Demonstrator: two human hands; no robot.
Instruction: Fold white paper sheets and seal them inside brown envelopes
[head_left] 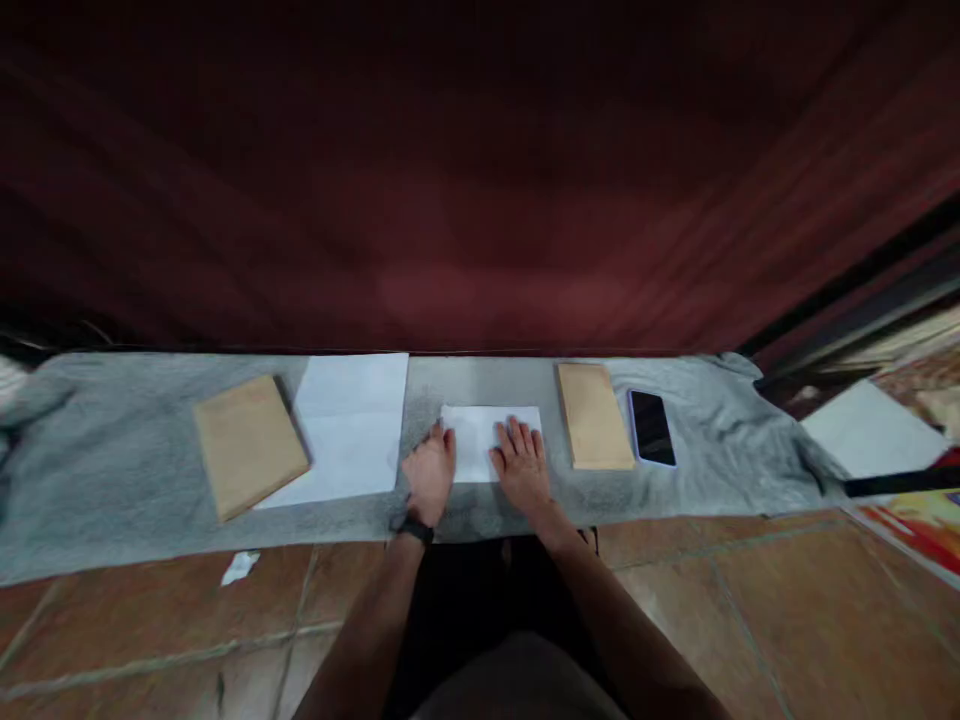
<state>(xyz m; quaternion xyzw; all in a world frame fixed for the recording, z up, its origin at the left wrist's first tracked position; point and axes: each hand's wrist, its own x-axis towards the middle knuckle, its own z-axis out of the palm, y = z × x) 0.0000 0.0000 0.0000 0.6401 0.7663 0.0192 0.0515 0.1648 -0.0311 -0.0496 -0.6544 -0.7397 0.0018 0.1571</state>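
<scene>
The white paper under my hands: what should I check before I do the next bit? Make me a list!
1. Small white paper lies flat on the grey cloth: ok.
2. Right hand rests flat on it: ok.
3. Left hand touches its left edge: ok.
4. Edges lined up neatly: cannot tell.
5. Phone and right brown envelope lie apart from it: ok.
</scene>
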